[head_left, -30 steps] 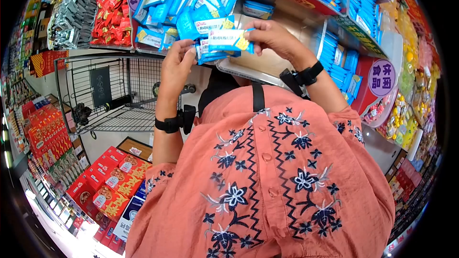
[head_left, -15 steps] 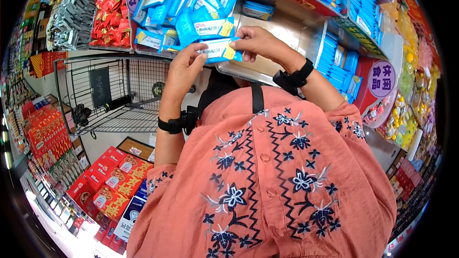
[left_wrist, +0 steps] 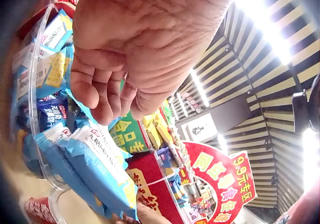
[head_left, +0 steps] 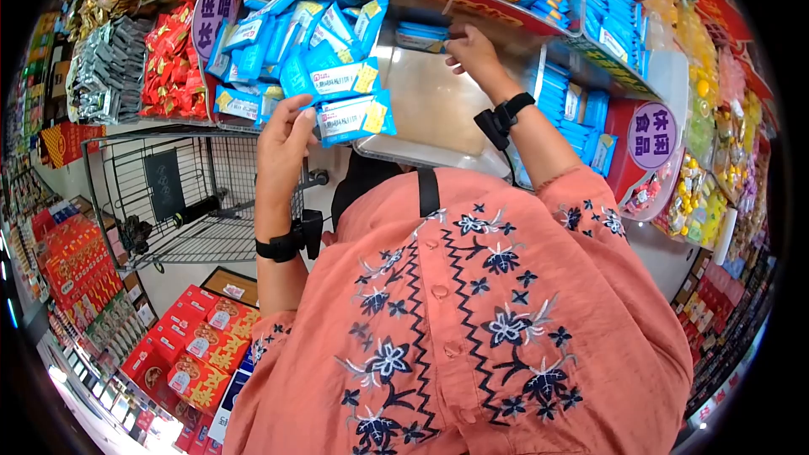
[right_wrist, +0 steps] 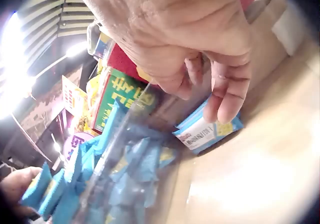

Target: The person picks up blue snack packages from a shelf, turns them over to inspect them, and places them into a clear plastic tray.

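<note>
My left hand (head_left: 285,139) pinches a few blue cracker packets (head_left: 358,118) at their left end, just in front of a heap of the same packets (head_left: 278,34). In the left wrist view two held packets (left_wrist: 97,164) lie one over the other. My right hand (head_left: 474,55) holds nothing and hovers over the bare-bottomed bin (head_left: 438,109), fingers bent loosely downward. Just left of its fingertips a small stack of blue packets (head_left: 419,36) lies at the bin's back. The right wrist view has the fingers overlapping this stack (right_wrist: 202,134).
A clear plastic divider (right_wrist: 117,144) separates the heap from the bin. More blue packets (head_left: 556,109) fill the compartment on the right. Red packets (head_left: 177,63) and silver ones lie left. A wire shopping cart (head_left: 194,185) stands at the left below the display.
My right hand has let go of the packets and moved right and back, toward the small stack. The left hand keeps the packets. The head view has shifted slightly.
</note>
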